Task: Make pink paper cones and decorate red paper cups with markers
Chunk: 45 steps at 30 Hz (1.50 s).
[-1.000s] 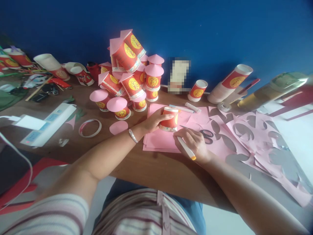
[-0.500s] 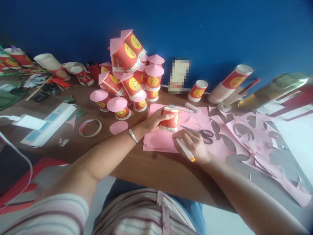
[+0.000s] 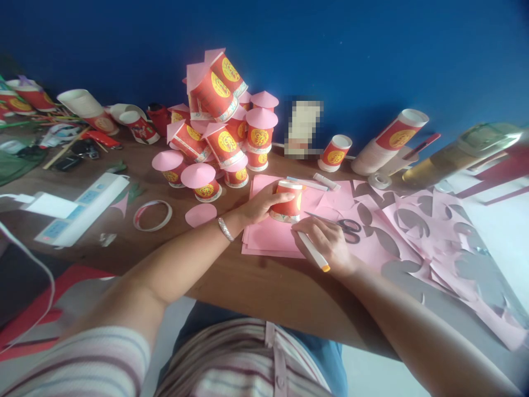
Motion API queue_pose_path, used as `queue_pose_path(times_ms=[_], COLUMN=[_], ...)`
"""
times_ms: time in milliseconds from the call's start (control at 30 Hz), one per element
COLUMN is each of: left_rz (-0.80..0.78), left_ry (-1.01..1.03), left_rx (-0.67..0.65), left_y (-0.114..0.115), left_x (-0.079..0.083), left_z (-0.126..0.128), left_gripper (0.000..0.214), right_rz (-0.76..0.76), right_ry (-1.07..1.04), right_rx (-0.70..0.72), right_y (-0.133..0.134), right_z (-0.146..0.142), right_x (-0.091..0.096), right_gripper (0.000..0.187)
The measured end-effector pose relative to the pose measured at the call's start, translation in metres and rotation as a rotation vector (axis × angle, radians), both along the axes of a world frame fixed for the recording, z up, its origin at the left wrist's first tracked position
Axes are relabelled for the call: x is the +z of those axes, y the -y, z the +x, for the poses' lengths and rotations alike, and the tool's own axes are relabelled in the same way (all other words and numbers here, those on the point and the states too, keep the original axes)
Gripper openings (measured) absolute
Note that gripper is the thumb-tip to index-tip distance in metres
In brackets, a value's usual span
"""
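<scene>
My left hand (image 3: pixel 259 205) is closed round a red paper cup (image 3: pixel 289 201) that stands upside down on a stack of pink paper sheets (image 3: pixel 268 234). Right beside the cup's base, my right hand (image 3: pixel 326 242) grips a white pen with an orange end (image 3: pixel 314 251), its tip down on the pink paper. Black-handled scissors (image 3: pixel 345 225) lie just right of my right hand.
A pile of red cups with pink cone lids (image 3: pixel 219 127) stands behind. A pink paper disc (image 3: pixel 200 215), a tape ring (image 3: pixel 152 215) and a white power strip (image 3: pixel 78 209) lie left. Cut pink scraps (image 3: pixel 433 231) cover the right. A stack of cups (image 3: pixel 388 140) lies against the blue wall.
My right hand with the pen has shifted slightly left along the cup's base. My left hand and the cup have stayed put.
</scene>
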<state>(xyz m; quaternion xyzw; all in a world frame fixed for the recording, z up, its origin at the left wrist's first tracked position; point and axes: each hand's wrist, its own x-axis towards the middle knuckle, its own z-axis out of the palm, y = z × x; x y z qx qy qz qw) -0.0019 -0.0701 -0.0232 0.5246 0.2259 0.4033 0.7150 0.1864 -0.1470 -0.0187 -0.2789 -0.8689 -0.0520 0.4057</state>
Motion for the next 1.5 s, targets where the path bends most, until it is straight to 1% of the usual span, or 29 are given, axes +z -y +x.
queue_pose_path(times_ms=[200,533,933,1167,1267,1367,1500], left_rz=[-0.018,-0.011,-0.013,-0.045,-0.041,-0.038,-0.044], left_ry=[0.021,0.017,0.018,0.046,0.057,0.050,0.039], left_rx=[-0.008,-0.014,-0.006,-0.007,-0.011,-0.003,0.032], left_y=[-0.002,-0.001,-0.001,-0.004,-0.005,-0.005,-0.006], left_x=[-0.003,-0.002,-0.002,-0.007,-0.009,-0.010,-0.012], left_z=[0.000,0.000,0.000,-0.002,-0.002,-0.003,-0.003], left_gripper=[0.040,0.038,0.039,0.037,0.036,0.034,0.036], right_rz=[-0.033,-0.055,-0.045,0.008,0.035,0.014,0.008], right_ry=[0.021,0.025,0.017,-0.005,-0.020,-0.019,-0.012], right_rx=[0.016,0.032,0.043,0.058,0.084,0.115,0.117], right_y=[0.001,0.001,0.002,0.002,0.001,0.001,0.002], right_z=[0.002,0.002,0.003,0.002,0.001,0.000,-0.001], right_x=[0.002,0.000,0.001,0.002,-0.001,-0.002,-0.001], right_gripper=[0.013,0.017,0.017,0.017,0.022,0.025,0.022])
